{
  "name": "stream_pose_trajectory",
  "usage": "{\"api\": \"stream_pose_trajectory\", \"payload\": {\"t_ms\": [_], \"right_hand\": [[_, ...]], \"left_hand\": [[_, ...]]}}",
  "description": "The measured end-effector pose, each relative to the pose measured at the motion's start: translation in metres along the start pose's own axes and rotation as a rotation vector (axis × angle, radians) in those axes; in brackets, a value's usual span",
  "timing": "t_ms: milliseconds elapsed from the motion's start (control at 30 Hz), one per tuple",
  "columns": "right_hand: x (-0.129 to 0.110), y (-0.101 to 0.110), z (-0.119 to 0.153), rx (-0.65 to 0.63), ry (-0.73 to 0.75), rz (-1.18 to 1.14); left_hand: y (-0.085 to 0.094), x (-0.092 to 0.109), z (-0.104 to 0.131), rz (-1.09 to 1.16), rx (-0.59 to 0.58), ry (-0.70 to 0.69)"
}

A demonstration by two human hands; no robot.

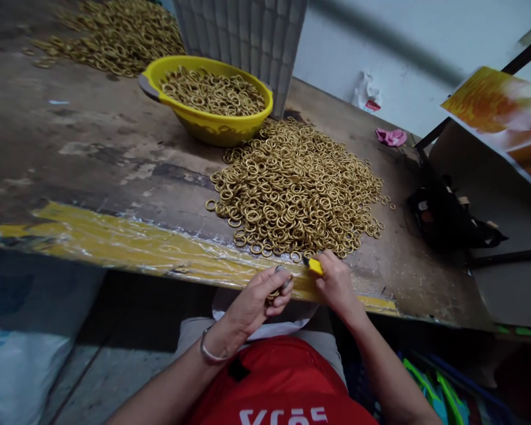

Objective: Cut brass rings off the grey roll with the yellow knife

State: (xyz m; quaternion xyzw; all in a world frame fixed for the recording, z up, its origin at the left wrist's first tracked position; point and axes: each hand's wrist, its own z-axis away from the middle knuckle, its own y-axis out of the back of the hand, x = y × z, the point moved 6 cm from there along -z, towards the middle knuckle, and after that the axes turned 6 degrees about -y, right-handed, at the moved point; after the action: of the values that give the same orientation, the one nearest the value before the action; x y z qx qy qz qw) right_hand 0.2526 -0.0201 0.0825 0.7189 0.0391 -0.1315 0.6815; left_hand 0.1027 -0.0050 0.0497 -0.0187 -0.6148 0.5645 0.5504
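Observation:
My left hand [265, 295] is curled around a few gold-coloured rings [273, 296] just over the table's front edge. Something grey wraps the tips of its thumb and a finger. To its right, my right hand [336, 280] grips a yellow utility knife [315, 267] with a dark front end, which points left toward the rings. How far its blade is out cannot be made out. Right beyond both hands spreads a large heap of gold-coloured rings [301, 189], with a few loose ones at its near border.
Behind the heap stands a yellow basin [223, 127] full of rings, against a grey ribbed panel [243, 41]. Another ring pile [124, 35] lies far left. Yellow tape [128, 242] covers the table edge. A black bag [446, 218] and a pink cloth-like item [391, 137] are at right.

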Motion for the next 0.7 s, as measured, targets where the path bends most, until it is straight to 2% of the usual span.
{"api": "stream_pose_trajectory", "payload": {"t_ms": [133, 233, 300, 400, 500, 567, 633, 700], "right_hand": [[-0.01, -0.014, -0.016, -0.052, -0.013, 0.152], [-0.006, -0.015, -0.018, -0.045, -0.02, 0.103], [-0.003, -0.006, -0.015, 0.019, -0.001, -0.075], [0.0, 0.011, -0.006, 0.101, -0.033, -0.486], [0.001, 0.008, 0.002, -0.016, -0.218, -0.942], [-0.003, -0.001, 0.006, -0.126, -0.307, -1.189], [-0.008, -0.007, 0.009, -0.177, -0.328, -1.317], [-0.011, -0.011, 0.011, -0.176, -0.325, -1.333]], "left_hand": [[0.008, 0.004, 0.003, 0.084, 0.04, -0.001], [0.012, 0.008, 0.004, 0.098, 0.042, 0.005], [0.014, 0.009, 0.0, 0.067, 0.04, -0.019], [0.014, 0.007, -0.006, -0.011, 0.061, -0.046], [0.011, 0.004, -0.01, -0.067, 0.082, -0.048], [0.005, 0.002, -0.011, -0.078, 0.037, -0.043], [-0.002, 0.0, -0.011, -0.071, -0.032, -0.03], [-0.008, -0.001, -0.011, -0.054, -0.082, -0.019]]}}
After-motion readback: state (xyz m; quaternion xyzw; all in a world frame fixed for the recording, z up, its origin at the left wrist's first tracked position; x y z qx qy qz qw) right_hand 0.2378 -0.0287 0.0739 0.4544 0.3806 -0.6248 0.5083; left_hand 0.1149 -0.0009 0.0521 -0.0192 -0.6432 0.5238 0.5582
